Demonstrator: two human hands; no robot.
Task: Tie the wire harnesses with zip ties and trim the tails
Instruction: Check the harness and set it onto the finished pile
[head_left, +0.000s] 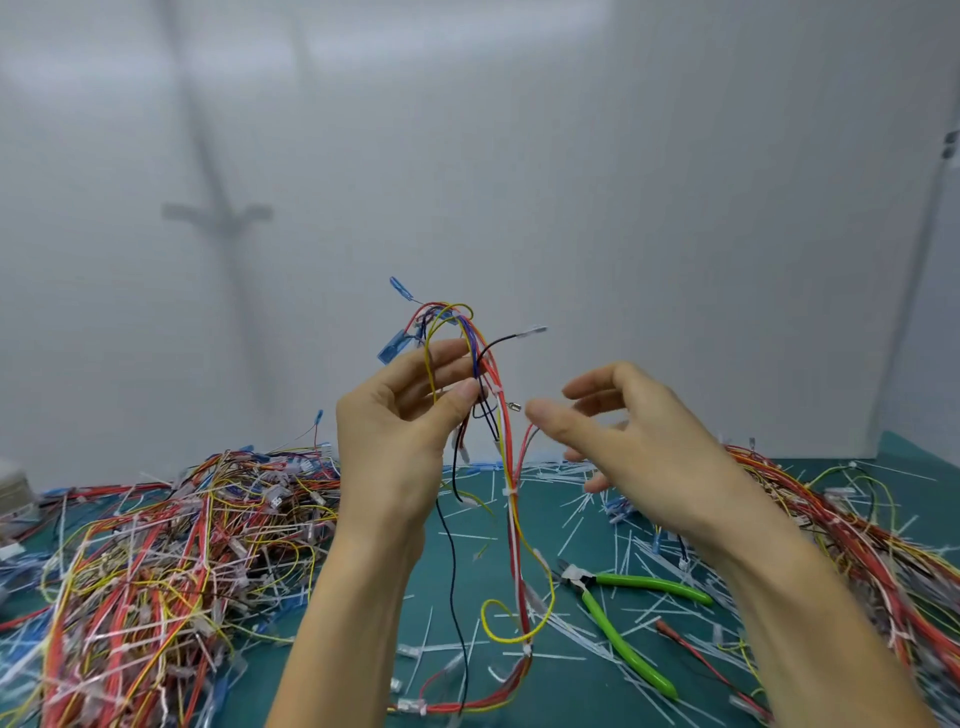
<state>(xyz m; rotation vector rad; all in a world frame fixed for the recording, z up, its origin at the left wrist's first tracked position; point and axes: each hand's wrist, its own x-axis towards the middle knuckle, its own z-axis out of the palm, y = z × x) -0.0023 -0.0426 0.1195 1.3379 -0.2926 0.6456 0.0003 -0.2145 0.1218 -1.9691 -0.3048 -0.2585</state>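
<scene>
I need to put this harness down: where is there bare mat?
Barest mat lies centre, between the left wire pile and the green-handled cutters, though cut tie tails litter it. The right wire pile and left pile are crowded.

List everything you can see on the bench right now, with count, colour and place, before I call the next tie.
held harness: one, red, yellow, blue and black wires, raised at centre, tail on the mat
harness pile: one heap, mostly red and yellow, left
second harness pile: one heap, mostly red, right
cutters: one, green handles, on the mat right of centre
zip-tie offcuts: many, white, scattered
mat: one, teal
left hand: pinching the harness
right hand: open, empty, beside it
</scene>
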